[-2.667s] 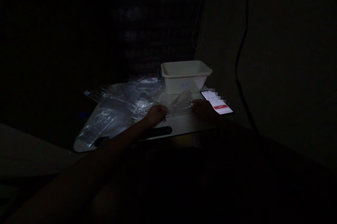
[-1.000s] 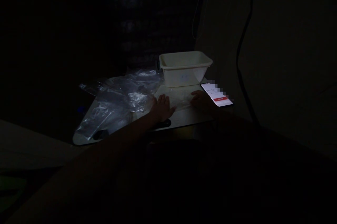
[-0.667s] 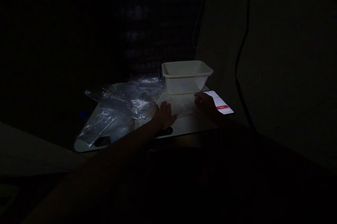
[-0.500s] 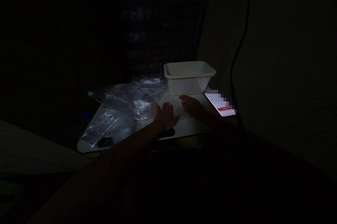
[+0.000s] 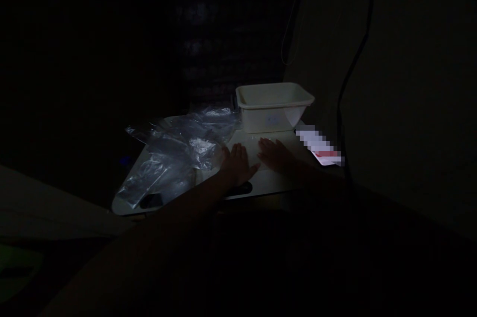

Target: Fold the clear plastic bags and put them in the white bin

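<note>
My left hand (image 5: 237,164) lies flat on the small white table (image 5: 268,184), fingers stretched forward. Beside it on the right, my right hand (image 5: 275,154) rests palm down with its fingers extended. A thin clear plastic sheet or bag (image 5: 254,145) appears to lie flat beneath both hands; its edges are hard to make out in the dark. Crumpled clear plastic bags (image 5: 171,150) cover the left half of the table, close to my left fingers.
A white plastic tub (image 5: 261,117) stands at the back of the table. To its right lies a phone (image 5: 323,153) with a lit screen. A dark cable (image 5: 352,73) hangs along the right wall. Dark oval cutouts (image 5: 240,189) line the table's front edge.
My right hand has turned flatter, its fingers now pointing more forward. My left hand stays pressed down in nearly the same place. The whole view has shifted slightly.
</note>
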Action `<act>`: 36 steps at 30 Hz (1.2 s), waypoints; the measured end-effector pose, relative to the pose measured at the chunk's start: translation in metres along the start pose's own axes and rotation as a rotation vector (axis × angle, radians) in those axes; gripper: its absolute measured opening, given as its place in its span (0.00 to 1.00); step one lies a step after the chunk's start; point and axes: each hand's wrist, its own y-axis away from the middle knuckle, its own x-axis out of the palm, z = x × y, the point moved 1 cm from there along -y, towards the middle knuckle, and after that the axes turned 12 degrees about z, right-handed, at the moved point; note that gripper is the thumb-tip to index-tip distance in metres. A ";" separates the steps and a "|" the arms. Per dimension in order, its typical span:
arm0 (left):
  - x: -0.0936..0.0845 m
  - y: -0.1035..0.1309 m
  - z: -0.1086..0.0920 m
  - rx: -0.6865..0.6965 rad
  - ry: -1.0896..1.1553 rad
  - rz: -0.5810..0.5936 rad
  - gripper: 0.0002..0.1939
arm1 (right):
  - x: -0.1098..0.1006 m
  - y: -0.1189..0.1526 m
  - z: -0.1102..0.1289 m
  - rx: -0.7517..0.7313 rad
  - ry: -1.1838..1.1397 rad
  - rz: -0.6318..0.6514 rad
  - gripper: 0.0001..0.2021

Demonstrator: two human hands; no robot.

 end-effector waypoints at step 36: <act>0.003 -0.018 -0.005 0.000 0.037 -0.040 0.33 | 0.004 0.011 -0.016 0.069 -0.004 -0.040 0.20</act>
